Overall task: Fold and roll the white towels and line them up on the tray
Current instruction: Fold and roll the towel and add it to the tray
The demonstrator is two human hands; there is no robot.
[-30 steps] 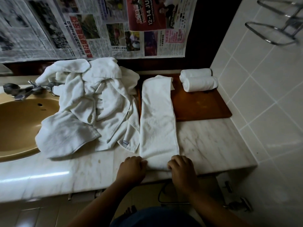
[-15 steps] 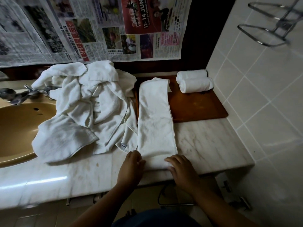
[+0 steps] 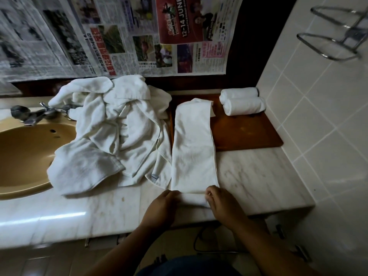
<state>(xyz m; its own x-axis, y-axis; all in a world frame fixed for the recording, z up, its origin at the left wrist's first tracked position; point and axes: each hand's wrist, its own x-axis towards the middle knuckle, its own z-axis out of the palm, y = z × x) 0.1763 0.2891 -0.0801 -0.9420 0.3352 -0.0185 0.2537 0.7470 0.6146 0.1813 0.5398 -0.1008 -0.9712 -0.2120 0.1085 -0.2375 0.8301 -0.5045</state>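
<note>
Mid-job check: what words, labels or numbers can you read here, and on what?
"12-14 JUNE": on the red advert in the newspaper hung above the counter.
Remaining newspaper print, red headlines included: too small or blurred to read.
Tag on a loose white towel: too small to read.

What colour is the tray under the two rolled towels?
Reddish-brown, like wood: the tray, seen in the head view.
</note>
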